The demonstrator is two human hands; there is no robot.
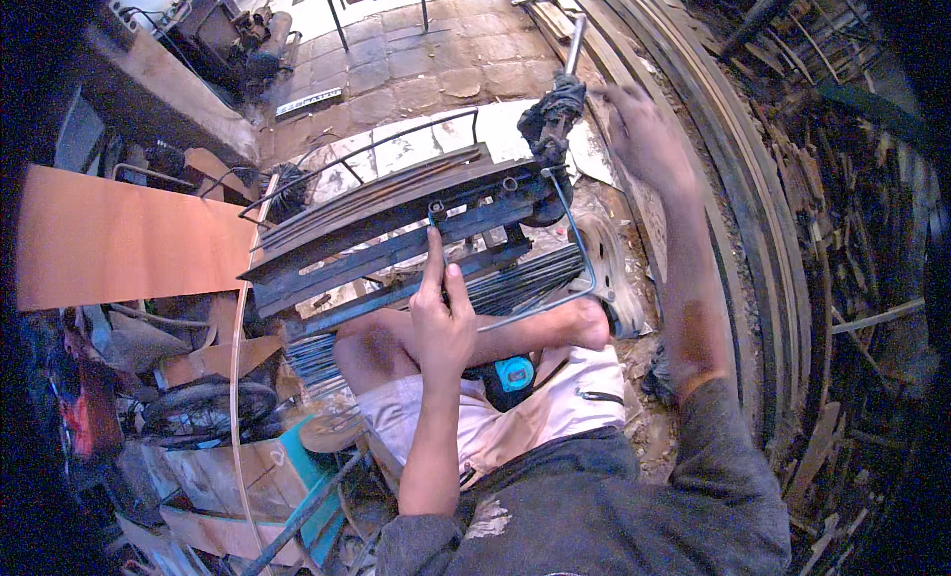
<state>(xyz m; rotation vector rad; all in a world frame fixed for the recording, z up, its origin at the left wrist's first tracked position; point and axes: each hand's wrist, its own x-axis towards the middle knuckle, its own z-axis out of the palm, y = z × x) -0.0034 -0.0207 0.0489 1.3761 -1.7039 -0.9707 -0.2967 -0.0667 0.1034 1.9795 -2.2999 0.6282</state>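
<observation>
My left hand (444,318) has its index finger stretched along a dark steel bending frame (371,241), the tip by a bolt. Its other fingers curl at the end of a thin bent metal rod (592,264). From there the rod runs right, turns up past my foot and reaches the frame's right end. A lever wrapped in dark cloth (555,110) stands at that end, with a bare metal bar sticking out. Slightly blurred, my right hand (649,135) is raised just right of the lever, fingers apart and holding nothing.
Under the frame lies a bundle of thin rods (525,284). A blue and black tape measure (514,374) rests in my lap. Long timbers (728,239) run along the right. An orange-brown board (129,237) and a wheel (210,415) are at left.
</observation>
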